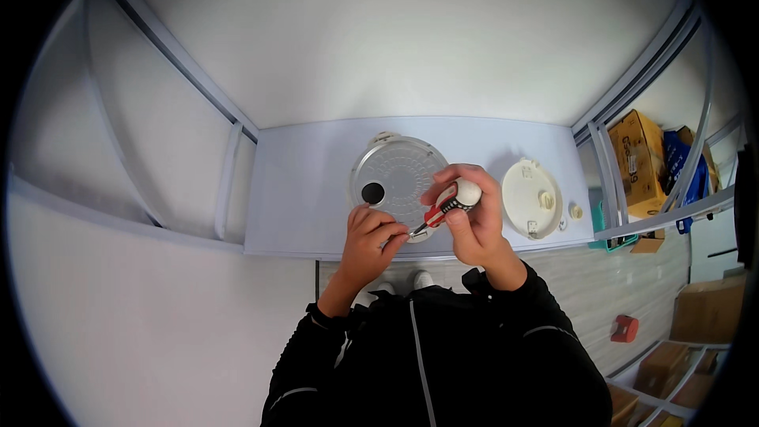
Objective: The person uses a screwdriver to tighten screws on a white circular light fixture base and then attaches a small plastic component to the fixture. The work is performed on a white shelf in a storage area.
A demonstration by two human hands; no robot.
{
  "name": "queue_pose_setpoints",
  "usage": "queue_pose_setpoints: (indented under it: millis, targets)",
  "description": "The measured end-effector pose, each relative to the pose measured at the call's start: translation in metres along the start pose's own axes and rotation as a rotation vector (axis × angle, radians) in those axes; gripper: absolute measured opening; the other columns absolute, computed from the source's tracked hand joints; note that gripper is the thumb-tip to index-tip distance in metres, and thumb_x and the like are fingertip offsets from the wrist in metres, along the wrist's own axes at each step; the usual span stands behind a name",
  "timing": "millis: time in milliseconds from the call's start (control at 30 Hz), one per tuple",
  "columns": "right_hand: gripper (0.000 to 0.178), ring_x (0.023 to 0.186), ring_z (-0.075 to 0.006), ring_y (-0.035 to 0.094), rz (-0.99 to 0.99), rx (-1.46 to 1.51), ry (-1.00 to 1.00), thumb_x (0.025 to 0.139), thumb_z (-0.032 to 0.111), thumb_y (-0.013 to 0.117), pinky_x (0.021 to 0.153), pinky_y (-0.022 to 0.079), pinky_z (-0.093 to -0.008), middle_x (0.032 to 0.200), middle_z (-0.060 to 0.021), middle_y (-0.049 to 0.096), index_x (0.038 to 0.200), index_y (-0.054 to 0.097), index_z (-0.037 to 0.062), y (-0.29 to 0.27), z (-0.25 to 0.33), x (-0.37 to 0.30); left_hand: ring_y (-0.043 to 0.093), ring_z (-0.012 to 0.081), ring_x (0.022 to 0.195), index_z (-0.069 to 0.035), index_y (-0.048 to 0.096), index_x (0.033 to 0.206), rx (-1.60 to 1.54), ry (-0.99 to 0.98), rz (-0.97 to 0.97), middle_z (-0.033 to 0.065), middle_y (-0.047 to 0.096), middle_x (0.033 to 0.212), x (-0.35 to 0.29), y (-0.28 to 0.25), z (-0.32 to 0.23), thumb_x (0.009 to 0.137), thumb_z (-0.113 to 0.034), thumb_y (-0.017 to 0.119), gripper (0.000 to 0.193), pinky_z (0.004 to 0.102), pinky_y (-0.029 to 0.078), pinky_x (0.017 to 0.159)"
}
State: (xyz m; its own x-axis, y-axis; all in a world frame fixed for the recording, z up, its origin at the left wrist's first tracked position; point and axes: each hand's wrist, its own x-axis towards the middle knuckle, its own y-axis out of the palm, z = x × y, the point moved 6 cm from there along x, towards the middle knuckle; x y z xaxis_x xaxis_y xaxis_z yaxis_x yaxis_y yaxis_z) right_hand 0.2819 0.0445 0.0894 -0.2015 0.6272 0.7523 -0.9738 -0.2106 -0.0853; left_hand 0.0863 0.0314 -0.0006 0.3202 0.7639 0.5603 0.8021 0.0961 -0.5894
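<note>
A: so how far along am I?

B: mid-job, I'd guess. Your right hand (484,225) is wrapped round the driver (447,204), and your left hand (367,243) is pinching right at its tip, over the near rim of the disc (405,175). Can't tell if there's a tiny screw in there. The disc's flat on the desk (296,182); the cover (518,202) is off to its right, not fitted, so that looks left to do.

A: what's everything made of?

B: disc's grey and finely patterned with a matte black circle (372,193). Your cover's smooth, cream, plastic-looking, with a little cap (575,211) beside it. Driver handle's chunky: red, black, white bulb end.
</note>
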Motion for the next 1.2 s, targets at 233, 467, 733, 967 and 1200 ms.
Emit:
queue_pose_setpoints:
  millis: [233, 467, 733, 967, 1200]
  targets:
    - [0.056, 0.107, -0.0279, 0.071, -0.005, 0.15, -0.018, 0.11, 0.015, 0.064, 0.09, 0.06, -0.0415, 0.141, -0.0228, 0.055, 0.158, 0.038, 0.0054, 0.006, 0.0, -0.003, 0.062, 0.0258, 0.102, -0.011, 0.079, 0.094, -0.004, 0.003, -0.003, 0.0004, 0.068, 0.099, 0.001, -0.001, -0.001, 0.082, -0.013, 0.09, 0.016, 0.0524, 0.042, 0.11]
    - [0.058, 0.108, -0.0289, 0.071, 0.026, 0.111, -0.023, 0.109, 0.018, 0.067, 0.089, 0.06, -0.0417, 0.139, -0.0227, 0.057, 0.158, 0.038, 0.0073, 0.012, -0.005, -0.002, 0.062, 0.0259, 0.1, -0.01, 0.079, 0.094, -0.019, 0.006, -0.005, 0.0006, 0.068, 0.099, 0.0, -0.001, 0.003, 0.082, -0.014, 0.09, 0.017, 0.0525, 0.043, 0.108]
    - [0.058, 0.109, -0.0296, 0.071, 0.078, 0.096, 0.008, 0.109, 0.02, 0.068, 0.09, 0.059, -0.0424, 0.139, -0.0228, 0.057, 0.158, 0.038, 0.0087, 0.016, -0.005, -0.002, 0.062, 0.0258, 0.099, -0.01, 0.078, 0.093, -0.035, 0.012, -0.015, 0.0008, 0.068, 0.099, 0.001, -0.001, 0.004, 0.082, -0.014, 0.09, 0.016, 0.052, 0.043, 0.107]
    - [0.054, 0.116, -0.0297, 0.068, 0.135, 0.083, 0.059, 0.11, 0.026, 0.068, 0.096, 0.057, -0.0417, 0.141, -0.02, 0.058, 0.155, 0.045, 0.0075, 0.02, -0.004, -0.001, 0.062, 0.0253, 0.102, -0.011, 0.079, 0.095, -0.027, 0.005, 0.012, 0.0003, 0.068, 0.1, 0.001, -0.001, 0.003, 0.085, -0.015, 0.088, 0.013, 0.0525, 0.043, 0.111]
    - [0.052, 0.125, -0.0381, 0.067, 0.202, -0.154, 0.015, 0.105, 0.022, 0.072, 0.106, 0.055, -0.0451, 0.146, -0.0235, 0.059, 0.15, 0.058, 0.0022, 0.019, 0.023, 0.022, 0.062, 0.0258, 0.102, -0.011, 0.079, 0.095, -0.026, 0.015, -0.003, 0.0004, 0.068, 0.101, 0.001, -0.005, 0.0, 0.086, -0.014, 0.088, 0.013, 0.052, 0.042, 0.112]
